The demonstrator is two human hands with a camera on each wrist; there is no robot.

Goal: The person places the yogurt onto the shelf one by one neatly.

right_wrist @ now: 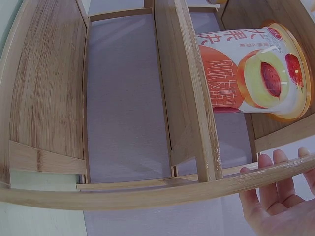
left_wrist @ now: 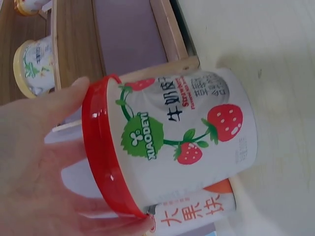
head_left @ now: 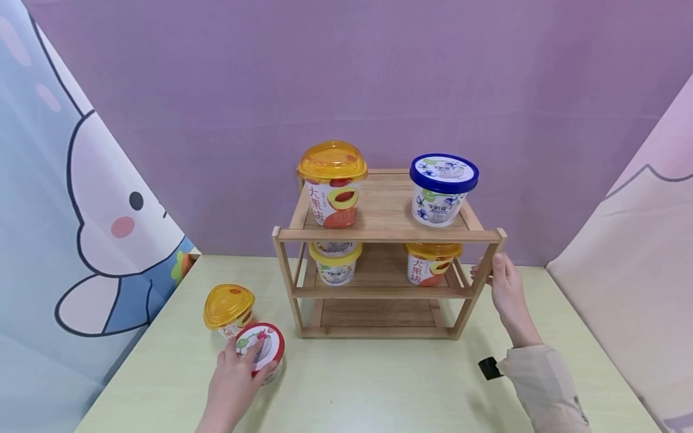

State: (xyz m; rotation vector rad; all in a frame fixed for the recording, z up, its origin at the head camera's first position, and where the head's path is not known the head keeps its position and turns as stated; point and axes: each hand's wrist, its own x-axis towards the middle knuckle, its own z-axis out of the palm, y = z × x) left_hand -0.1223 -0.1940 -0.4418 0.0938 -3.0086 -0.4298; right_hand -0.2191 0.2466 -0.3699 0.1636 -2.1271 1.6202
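My left hand grips a white strawberry cup by its red lid, fingers and thumb spread around the rim. This cup is at the table's left front, beside a peach cup with an orange domed lid. In the left wrist view the cup's printed side faces the camera. On the right, my right hand holds the right front post of a three-tier wooden rack. Its fingers pass behind the post in the right wrist view; the thumb is hidden there.
On the rack's top tier stand a large peach cup and a blue-lidded blueberry cup. The middle tier bears a yellow-lidded cup at left and another peach cup at right. A purple curtain hangs behind the table.
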